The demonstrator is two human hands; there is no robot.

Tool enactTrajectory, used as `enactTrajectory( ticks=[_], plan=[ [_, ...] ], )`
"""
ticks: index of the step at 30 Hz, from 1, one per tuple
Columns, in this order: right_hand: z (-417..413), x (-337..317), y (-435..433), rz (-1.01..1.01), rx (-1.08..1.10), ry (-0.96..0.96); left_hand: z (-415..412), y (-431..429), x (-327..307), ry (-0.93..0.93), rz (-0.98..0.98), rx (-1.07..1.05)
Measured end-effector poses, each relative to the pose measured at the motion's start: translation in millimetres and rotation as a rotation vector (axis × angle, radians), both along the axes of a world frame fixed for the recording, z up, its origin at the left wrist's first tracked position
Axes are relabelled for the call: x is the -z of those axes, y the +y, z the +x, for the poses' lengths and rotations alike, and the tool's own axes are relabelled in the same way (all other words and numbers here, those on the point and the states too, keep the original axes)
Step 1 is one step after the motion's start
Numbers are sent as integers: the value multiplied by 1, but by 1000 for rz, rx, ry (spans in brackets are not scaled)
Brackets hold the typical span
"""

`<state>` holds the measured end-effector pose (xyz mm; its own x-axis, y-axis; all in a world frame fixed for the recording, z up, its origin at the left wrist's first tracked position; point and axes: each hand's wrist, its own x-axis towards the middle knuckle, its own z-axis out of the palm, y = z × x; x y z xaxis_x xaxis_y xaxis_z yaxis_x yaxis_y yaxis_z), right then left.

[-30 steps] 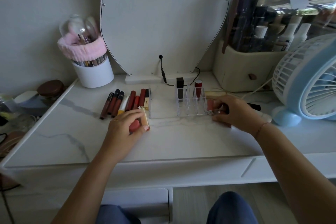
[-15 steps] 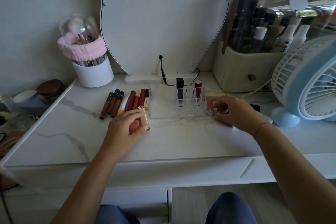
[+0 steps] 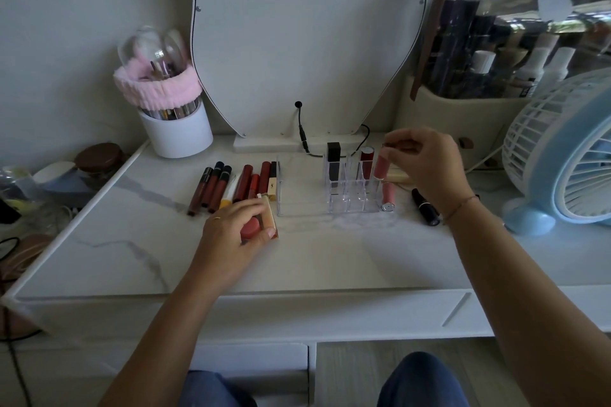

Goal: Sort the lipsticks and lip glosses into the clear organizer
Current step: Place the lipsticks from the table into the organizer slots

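A clear organizer [image 3: 353, 200] stands mid-table with a black lipstick [image 3: 333, 162] and a dark red lipstick [image 3: 367, 158] upright in its back slots. My right hand [image 3: 426, 165] pinches a pink lip gloss [image 3: 381, 167] by its top, held upright above the organizer's right end. Another pink lip gloss [image 3: 388, 196] lies beside the organizer, and a black lipstick [image 3: 425, 211] lies further right. My left hand [image 3: 236, 231] grips a red tube [image 3: 250, 229] and a beige one [image 3: 269, 220] on the table. A row of lip glosses [image 3: 231, 187] lies left of the organizer.
A white brush cup [image 3: 177, 132] with a pink band stands back left, and a mirror [image 3: 307, 36] rises behind the organizer with a cable [image 3: 302, 134]. A cosmetics case [image 3: 479, 102] and a blue fan [image 3: 562, 155] crowd the right side. Clutter lies past the table's left edge.
My right hand has risen from the table beside the organizer, lifting a pink lip gloss upright. A second pink gloss and a black lipstick now show on the table. My left hand has stayed put.
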<state>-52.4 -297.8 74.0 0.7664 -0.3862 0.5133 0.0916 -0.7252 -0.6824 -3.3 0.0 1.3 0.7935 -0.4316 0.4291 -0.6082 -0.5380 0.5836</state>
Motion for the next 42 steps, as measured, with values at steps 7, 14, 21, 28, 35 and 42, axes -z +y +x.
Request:
enactTrajectory(
  ticks=[7, 14, 21, 28, 35, 42],
  plan=[
    [19, 12, 7, 66, 38, -20, 0, 0, -1, -15, -3, 10],
    [21, 32, 6, 14, -3, 102, 0, 1, -1, 12, -5, 1],
    [11, 29, -5, 26, -48, 87, -1, 0, -2, 1, 6, 2],
    [-1, 47, -32, -105, -181, 433, 1, 1, -1, 4, 11, 3],
    [-2, 54, -36, -258, -156, 514, 1, 1, -1, 21, 10, 10],
    [-8, 51, -34, -321, -118, 427, 2, 1, 1, 12, 7, 12]
  ],
)
